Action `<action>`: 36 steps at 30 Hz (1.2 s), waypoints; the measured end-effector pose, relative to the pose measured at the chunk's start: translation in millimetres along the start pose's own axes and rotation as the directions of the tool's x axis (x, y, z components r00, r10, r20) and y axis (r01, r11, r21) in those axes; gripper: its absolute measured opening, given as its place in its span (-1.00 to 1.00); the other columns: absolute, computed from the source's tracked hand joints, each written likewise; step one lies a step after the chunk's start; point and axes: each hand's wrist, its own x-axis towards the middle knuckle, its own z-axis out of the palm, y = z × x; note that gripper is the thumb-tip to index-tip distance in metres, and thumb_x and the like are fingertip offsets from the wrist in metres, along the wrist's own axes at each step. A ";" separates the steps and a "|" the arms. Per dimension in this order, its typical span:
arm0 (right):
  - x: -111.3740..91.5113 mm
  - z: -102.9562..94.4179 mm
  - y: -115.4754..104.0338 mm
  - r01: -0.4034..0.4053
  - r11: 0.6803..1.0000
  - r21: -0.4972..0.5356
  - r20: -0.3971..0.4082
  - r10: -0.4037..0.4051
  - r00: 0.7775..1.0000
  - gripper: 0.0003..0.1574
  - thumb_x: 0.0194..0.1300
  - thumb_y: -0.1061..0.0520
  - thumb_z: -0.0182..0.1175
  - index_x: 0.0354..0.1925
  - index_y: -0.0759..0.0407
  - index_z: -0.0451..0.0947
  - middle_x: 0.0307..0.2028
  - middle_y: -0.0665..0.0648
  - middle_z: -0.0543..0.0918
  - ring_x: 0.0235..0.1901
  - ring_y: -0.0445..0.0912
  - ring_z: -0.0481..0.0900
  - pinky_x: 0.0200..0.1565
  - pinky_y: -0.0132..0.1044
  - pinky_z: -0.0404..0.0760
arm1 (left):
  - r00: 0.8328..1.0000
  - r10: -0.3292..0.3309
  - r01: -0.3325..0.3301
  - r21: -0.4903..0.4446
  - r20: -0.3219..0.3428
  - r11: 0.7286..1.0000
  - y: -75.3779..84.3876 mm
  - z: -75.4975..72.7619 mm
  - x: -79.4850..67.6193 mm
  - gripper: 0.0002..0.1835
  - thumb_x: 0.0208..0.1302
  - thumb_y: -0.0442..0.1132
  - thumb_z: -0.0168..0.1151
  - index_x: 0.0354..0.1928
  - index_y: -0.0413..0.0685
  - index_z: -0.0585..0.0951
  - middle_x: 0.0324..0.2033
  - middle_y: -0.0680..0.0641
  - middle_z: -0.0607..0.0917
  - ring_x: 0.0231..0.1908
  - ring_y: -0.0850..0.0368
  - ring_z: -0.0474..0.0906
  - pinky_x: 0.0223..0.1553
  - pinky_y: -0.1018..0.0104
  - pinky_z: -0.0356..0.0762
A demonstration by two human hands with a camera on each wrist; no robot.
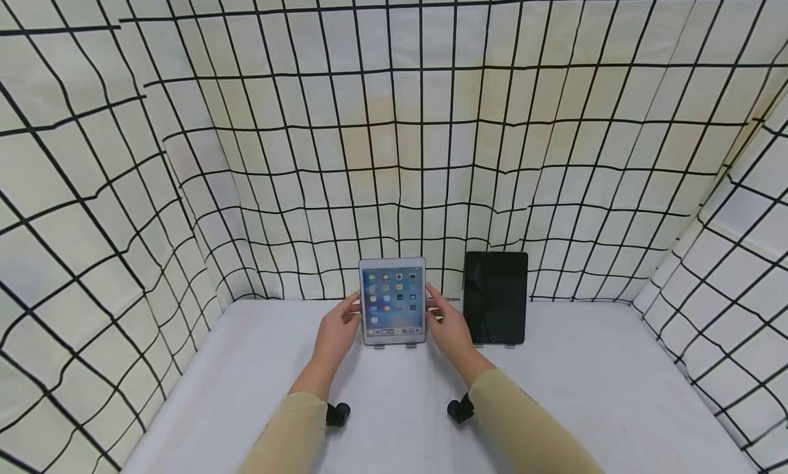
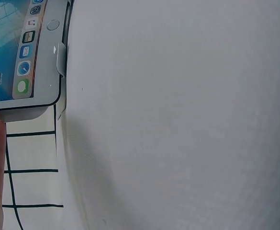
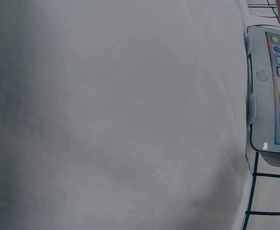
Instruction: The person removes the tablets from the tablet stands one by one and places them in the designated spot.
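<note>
While a white tablet (image 1: 394, 301) stands lit, left fingers (image 1: 349, 301), right fingers (image 1: 438, 297) holding its sides, black tablet (image 1: 495, 297) nearby.

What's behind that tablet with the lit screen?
Behind the white tablet is a grid-lined wall; a grey piece juts past the tablet's edge. Whatever else the tablet covers cannot be seen.

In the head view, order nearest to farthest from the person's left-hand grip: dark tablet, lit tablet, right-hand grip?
1. Lit tablet: just right of the left-hand grip.
2. Right-hand grip: at that tablet's right edge.
3. Dark tablet: farthest right.
</note>
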 end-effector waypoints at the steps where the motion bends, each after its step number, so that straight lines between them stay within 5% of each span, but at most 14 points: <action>1: -0.1 0.0 -0.7 -0.003 1.000 0.001 -0.002 0.003 1.000 -0.18 0.42 0.24 0.16 0.49 -0.29 0.19 0.04 0.06 0.63 -0.03 -0.03 0.62 -0.02 -0.11 0.62 | 1.000 0.003 -0.003 0.001 0.000 1.000 -0.6 0.0 -0.1 -0.43 0.43 -0.28 0.15 0.43 0.25 0.38 0.12 -0.06 0.64 0.16 -0.04 0.56 0.08 0.11 0.57; 9: -0.8 1.2 -1.1 -0.016 1.000 0.001 -0.030 0.016 0.999 -0.19 0.42 0.25 0.14 0.49 -0.27 0.20 -0.04 0.05 0.64 -0.09 -0.06 0.62 -0.13 -0.17 0.63 | 0.999 0.034 -0.034 0.030 0.010 0.999 -0.5 2.1 -0.2 -0.34 0.44 -0.27 0.15 0.47 0.46 0.28 0.09 -0.02 0.64 0.07 0.03 0.60 -0.03 0.09 0.60; 36: -5.4 0.0 -7.3 -0.054 0.997 0.052 -0.027 0.055 0.998 -0.14 0.44 0.24 0.11 0.50 -0.42 0.13 -0.05 0.03 0.61 -0.08 -0.07 0.57 -0.11 -0.18 0.61 | 0.997 0.073 -0.072 0.037 -0.021 0.997 7.2 -0.9 -2.9 -0.34 0.42 -0.32 0.16 0.46 0.41 0.31 0.02 -0.02 0.66 -0.01 0.06 0.59 -0.10 0.11 0.59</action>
